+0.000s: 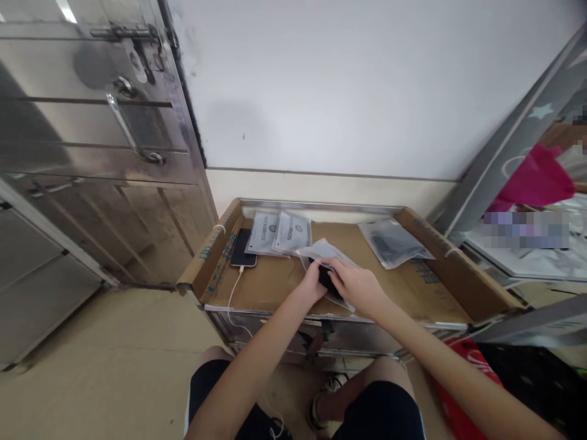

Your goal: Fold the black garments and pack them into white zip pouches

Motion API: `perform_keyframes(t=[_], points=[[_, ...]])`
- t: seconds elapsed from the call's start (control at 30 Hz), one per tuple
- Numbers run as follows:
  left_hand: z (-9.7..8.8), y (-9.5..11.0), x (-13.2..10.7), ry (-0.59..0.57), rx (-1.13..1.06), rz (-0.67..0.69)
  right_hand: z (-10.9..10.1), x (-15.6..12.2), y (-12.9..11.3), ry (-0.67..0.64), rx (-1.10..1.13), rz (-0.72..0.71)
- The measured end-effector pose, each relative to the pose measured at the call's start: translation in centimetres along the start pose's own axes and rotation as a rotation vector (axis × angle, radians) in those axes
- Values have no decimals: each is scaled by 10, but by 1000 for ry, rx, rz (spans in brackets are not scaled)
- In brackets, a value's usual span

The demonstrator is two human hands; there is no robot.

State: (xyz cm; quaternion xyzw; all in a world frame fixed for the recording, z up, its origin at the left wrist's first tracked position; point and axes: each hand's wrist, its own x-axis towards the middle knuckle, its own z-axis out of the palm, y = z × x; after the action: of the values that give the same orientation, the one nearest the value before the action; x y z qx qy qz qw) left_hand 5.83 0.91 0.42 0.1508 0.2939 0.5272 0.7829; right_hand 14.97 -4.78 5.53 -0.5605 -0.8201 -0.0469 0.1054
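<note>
Forearms (261, 360) lead to the left hand (315, 283) and right hand (363, 287), both pinching a frosted plastic bag (322, 249), a dark item (328, 282) between them, near the bench (270, 284) front — a loosened grip could drop either. Leftward, a snagged charging cable (233, 287) might drag the smartphone (243, 246).

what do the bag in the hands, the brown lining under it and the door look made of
Bag: likely thin frosted plastic, looking milky and translucent.
Lining: matte cardboard, by its brown colour, folded sides and printed lettering.
Door: metal, probably stainless steel, from its reflective sheen.
</note>
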Motion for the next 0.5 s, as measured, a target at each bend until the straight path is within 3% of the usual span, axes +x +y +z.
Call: perform_keyframes(t=[0.13, 0.23, 0.3, 0.33, 0.4, 0.5], points=[[-26, 8, -31, -2, 287, 57, 18, -6, 14, 17, 61, -7], [-47, 33, -62, -61, 999, 466, 27, -7, 23, 40, 35, -70], [-55, 52, -70, 11, 1369, 791, 31, -5, 27, 75, 47, -123], [-58, 60, -68, 23, 1492, 875, 32, -4, 28, 97, 64, -141], [-62, 70, -55, -31, 1647, 899, 34, 0, 32, 139, 96, -139], [-69, 70, -29, -152, 1676, 819, 38, 7, 41, 161, 90, -43]])
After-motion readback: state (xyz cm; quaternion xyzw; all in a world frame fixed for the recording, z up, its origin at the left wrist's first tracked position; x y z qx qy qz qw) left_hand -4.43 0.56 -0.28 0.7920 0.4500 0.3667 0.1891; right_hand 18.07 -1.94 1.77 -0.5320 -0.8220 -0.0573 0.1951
